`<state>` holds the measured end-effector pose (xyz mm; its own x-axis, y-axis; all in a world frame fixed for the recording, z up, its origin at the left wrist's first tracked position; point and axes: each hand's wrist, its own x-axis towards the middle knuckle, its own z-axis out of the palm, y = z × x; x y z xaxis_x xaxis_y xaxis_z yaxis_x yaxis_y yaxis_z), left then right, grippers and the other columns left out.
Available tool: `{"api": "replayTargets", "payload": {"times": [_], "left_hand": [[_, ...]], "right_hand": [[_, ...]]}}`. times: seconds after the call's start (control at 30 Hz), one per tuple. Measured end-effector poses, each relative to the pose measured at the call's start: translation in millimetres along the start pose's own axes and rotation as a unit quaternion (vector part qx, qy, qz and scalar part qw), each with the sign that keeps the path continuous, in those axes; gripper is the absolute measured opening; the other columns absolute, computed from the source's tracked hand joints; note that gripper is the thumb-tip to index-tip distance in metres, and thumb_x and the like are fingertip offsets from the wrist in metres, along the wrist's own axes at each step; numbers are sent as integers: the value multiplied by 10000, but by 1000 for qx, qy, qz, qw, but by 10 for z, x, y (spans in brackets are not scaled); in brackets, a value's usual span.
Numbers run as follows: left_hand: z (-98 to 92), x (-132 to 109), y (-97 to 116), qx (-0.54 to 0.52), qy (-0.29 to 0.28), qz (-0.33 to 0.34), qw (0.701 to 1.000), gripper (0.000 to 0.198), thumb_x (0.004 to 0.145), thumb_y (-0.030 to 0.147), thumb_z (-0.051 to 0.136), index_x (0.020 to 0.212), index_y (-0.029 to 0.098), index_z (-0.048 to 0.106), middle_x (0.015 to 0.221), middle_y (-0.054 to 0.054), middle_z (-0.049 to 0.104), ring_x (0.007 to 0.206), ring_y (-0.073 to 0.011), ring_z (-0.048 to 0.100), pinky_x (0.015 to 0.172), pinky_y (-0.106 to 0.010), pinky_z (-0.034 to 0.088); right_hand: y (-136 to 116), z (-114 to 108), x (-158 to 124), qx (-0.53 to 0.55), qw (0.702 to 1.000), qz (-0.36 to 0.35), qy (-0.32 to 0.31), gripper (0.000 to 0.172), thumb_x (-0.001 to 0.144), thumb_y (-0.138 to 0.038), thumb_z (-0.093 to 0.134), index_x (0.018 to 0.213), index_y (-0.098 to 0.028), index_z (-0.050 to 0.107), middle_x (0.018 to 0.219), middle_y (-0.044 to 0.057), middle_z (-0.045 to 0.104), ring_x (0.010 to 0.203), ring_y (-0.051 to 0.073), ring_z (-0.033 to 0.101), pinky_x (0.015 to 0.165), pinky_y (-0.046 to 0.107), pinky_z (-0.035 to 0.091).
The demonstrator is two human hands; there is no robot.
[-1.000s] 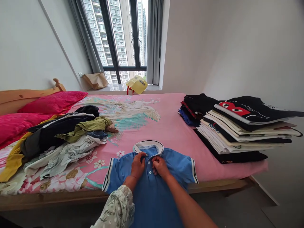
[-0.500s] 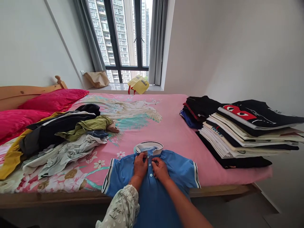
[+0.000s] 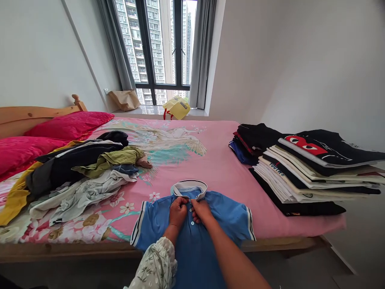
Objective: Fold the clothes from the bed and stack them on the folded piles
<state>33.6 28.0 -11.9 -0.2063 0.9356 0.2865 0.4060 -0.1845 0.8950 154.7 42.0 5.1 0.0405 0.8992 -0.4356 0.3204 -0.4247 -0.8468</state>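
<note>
A blue polo shirt [image 3: 197, 249] lies front side up at the bed's near edge, its lower part hanging toward me. Its white collar [image 3: 203, 185] stands up, and the short sleeves with dark and white striped cuffs spread to both sides. Just below the collar, my left hand [image 3: 178, 212] pinches the left side of the button placket. Opposite it, my right hand [image 3: 201, 210] grips the placket's right side near the top button. White buttons show between and below the fingers; the fingertips partly hide the top of the placket.
A loose heap of clothes [image 3: 90, 172] lies on the left of the bed, beside red pillows [image 3: 72, 122]. Folded shirts [image 3: 306, 172] are stacked high on the right. A yellow bag [image 3: 177, 107] and a brown paper bag [image 3: 124, 99] sit on the windowsill.
My right hand has shifted up along the placket toward the collar, its fingers now nearer the top button. The left hand stays at the placket. The view has tilted slightly.
</note>
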Motion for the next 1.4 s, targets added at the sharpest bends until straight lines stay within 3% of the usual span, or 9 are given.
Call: {"api": "replayTargets", "payload": {"times": [0.1, 0.23, 0.47, 0.6, 0.7, 0.97, 1.23, 1.4], "left_hand": [[-23, -6, 4, -17, 80, -24, 996, 80, 785, 275, 436, 762, 221, 491, 722, -7, 589, 701, -168, 583, 691, -306, 487], [-25, -1, -14, -11, 154, -55, 986, 252, 797, 434, 492, 898, 210, 441, 713, 11, 512, 635, -166, 548, 615, -303, 475], [29, -23, 2, 33, 74, -30, 996, 357, 732, 273, 560, 1075, 202, 492, 864, -31, 611, 765, -190, 608, 738, -332, 490], [53, -28, 17, 64, 39, -12, 997, 430, 720, 256, 591, 1137, 206, 494, 969, -59, 632, 885, -212, 608, 839, -362, 470], [81, -8, 31, 90, 33, -22, 995, 407, 732, 265, 595, 1126, 211, 511, 1004, -78, 638, 920, -233, 606, 856, -381, 457], [233, 105, 97, 129, 45, -100, 985, 368, 707, 204, 600, 1070, 213, 540, 786, -54, 660, 802, -260, 637, 810, -402, 417], [138, 24, 13, 22, 44, -99, 994, 220, 737, 344, 590, 899, 230, 494, 722, 19, 600, 654, -169, 606, 654, -289, 466], [102, 8, -3, -23, 58, -88, 994, 229, 704, 342, 608, 868, 222, 502, 734, 26, 580, 657, -157, 583, 664, -289, 474]], "right_hand": [[67, 11, -40, 9, 999, -28, 18, 376, 799, -440, 494, 524, -185, 531, 459, 58, 573, 326, 154, 521, 329, 256, 418], [186, 23, -113, 16, 996, -76, 49, 309, 775, -351, 509, 507, -197, 522, 424, 36, 543, 342, 147, 520, 355, 239, 407], [299, 0, -200, 38, 989, -122, 78, 273, 796, -416, 493, 749, -176, 614, 540, 30, 609, 433, 150, 555, 422, 239, 418], [318, -4, -225, 45, 986, -136, 85, 290, 800, -450, 497, 783, -184, 611, 610, 35, 633, 481, 145, 559, 431, 228, 398], [328, -6, -227, 45, 986, -140, 83, 289, 792, -466, 512, 779, -195, 613, 601, 29, 629, 500, 149, 553, 433, 227, 384], [328, -10, -192, 56, 986, -138, 80, 280, 769, -459, 539, 726, -189, 595, 534, 21, 593, 466, 149, 538, 418, 229, 376], [305, -17, -242, 112, 980, -140, 88, 347, 806, -531, 447, 845, -197, 533, 532, -31, 528, 413, 126, 503, 358, 213, 389], [125, 7, -192, 117, 970, -158, 142, 263, 766, -451, 504, 802, -192, 537, 663, 15, 589, 564, 156, 575, 440, 229, 435]]}}
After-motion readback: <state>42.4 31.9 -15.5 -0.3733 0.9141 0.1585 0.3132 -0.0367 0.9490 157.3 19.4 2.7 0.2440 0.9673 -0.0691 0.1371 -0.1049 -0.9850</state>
